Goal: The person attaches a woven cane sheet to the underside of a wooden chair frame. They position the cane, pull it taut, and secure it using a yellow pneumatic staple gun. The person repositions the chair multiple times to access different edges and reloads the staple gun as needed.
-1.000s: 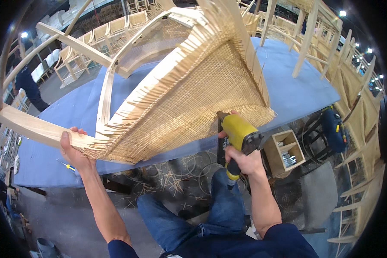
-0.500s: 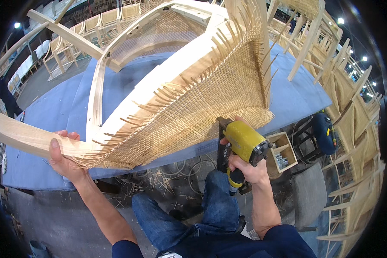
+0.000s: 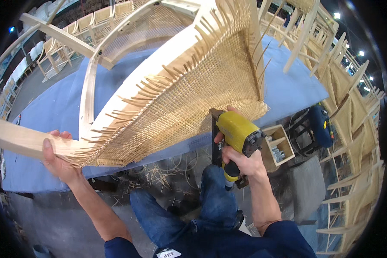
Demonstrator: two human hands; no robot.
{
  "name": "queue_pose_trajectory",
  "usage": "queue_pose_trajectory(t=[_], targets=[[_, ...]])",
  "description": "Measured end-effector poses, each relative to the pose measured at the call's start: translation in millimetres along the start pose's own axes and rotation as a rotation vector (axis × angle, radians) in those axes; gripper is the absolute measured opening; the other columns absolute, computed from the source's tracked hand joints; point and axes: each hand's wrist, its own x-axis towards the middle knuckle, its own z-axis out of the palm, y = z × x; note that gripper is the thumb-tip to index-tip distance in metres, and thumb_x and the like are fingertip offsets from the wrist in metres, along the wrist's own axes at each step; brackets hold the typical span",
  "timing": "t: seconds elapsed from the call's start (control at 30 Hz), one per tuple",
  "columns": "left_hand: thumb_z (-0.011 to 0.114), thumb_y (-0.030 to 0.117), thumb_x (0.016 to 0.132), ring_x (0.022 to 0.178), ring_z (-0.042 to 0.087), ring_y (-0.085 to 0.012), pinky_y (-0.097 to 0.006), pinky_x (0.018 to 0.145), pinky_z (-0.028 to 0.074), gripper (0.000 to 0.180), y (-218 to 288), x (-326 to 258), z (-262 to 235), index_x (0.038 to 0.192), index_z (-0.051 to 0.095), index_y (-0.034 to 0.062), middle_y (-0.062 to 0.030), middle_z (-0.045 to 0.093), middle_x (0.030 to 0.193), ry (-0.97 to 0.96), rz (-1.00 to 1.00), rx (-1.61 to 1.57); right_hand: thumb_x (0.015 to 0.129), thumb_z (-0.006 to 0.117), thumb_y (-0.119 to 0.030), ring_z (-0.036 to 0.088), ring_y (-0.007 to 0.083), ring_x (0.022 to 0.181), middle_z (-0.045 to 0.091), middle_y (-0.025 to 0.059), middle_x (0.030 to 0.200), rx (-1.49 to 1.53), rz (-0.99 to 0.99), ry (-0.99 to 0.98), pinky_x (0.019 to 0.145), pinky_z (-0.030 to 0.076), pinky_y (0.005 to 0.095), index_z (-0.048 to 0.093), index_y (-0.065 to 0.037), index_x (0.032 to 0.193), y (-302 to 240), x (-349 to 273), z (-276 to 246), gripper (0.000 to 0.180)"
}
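Observation:
A pale wooden chair frame [image 3: 26, 139] lies tilted on a blue-covered table. Woven cane webbing [image 3: 172, 112] spans its near side, with loose strand ends fringing the upper edge. My left hand [image 3: 63, 165] is closed round the wooden member at the webbing's left corner, thumb in front and fingertips behind. In my right hand [image 3: 246, 163] is a yellow and black pneumatic staple gun [image 3: 236, 129], gripped by its handle. Its black nose is at the lower edge of the webbing, right of the middle; whether it touches I cannot tell.
The blue cloth [image 3: 51, 112] covers the table under the frame. Right of the gun, an open wooden box [image 3: 284, 146] holds strips of staples. A dark blue stool seat [image 3: 321, 127] stands beyond. Hoses and cane scraps [image 3: 161, 176] litter the floor; chair frames stack up at the right [image 3: 352, 172].
The whole scene has shifted slightly left and up in the picture. Both hands keep their grips, and the staple gun stays at nearly the same spot on the webbing.

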Motion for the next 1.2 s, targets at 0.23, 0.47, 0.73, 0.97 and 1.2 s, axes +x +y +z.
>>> queue_pose_trajectory(t=[0.23, 0.47, 0.73, 0.97, 1.2], targets=[[0.061, 0.034, 0.094, 0.087, 0.064, -0.0236, -0.035, 0.077, 0.055, 0.042, 2, -2, 9, 0.107, 0.058, -0.0059, -0.0146, 0.061, 0.098, 0.008, -0.003, 0.035, 0.077, 0.056, 0.013, 0.061, 0.0123, 0.066, 0.067, 0.0168, 0.112, 0.001, -0.069, -0.036, 0.054, 0.050, 0.0262, 0.024, -0.008, 0.156, 3, -6, 4, 0.088], [0.059, 0.032, 0.095, 0.086, 0.065, -0.0243, -0.036, 0.077, 0.055, 0.038, 2, -2, 2, 0.106, 0.058, -0.0041, -0.0146, 0.061, 0.099, -0.014, 0.004, 0.022, 0.075, 0.056, 0.011, 0.059, 0.0121, 0.064, 0.064, 0.0120, 0.096, -0.052, -0.042, -0.052, 0.056, 0.050, 0.0260, 0.024, -0.010, 0.156, 10, -6, 3, 0.090], [0.064, 0.028, 0.092, 0.076, 0.068, -0.0225, -0.036, 0.071, 0.059, 0.035, 4, -4, 14, 0.103, 0.059, -0.0050, -0.0140, 0.064, 0.091, -0.070, 0.030, -0.023, 0.073, 0.057, 0.012, 0.061, 0.0134, 0.063, 0.067, 0.0161, 0.108, -0.012, -0.079, -0.037, 0.054, 0.052, 0.0270, 0.023, -0.007, 0.156, 4, -10, 9, 0.092], [0.064, 0.033, 0.092, 0.074, 0.069, -0.0228, -0.036, 0.067, 0.059, 0.042, -1, -4, 11, 0.106, 0.057, -0.0056, -0.0154, 0.064, 0.095, -0.038, 0.083, -0.007, 0.074, 0.059, 0.012, 0.061, 0.0130, 0.063, 0.067, 0.0160, 0.110, 0.023, -0.112, -0.045, 0.055, 0.052, 0.0262, 0.022, -0.006, 0.157, 7, -12, 8, 0.092], [0.066, 0.030, 0.092, 0.075, 0.068, -0.0244, -0.037, 0.066, 0.059, 0.040, -1, -9, 12, 0.107, 0.056, -0.0067, -0.0155, 0.064, 0.095, -0.016, 0.071, -0.013, 0.076, 0.060, 0.011, 0.061, 0.0119, 0.067, 0.067, 0.0138, 0.106, -0.061, 0.043, -0.051, 0.056, 0.052, 0.0272, 0.030, -0.008, 0.155, 34, -63, -6, 0.087]])
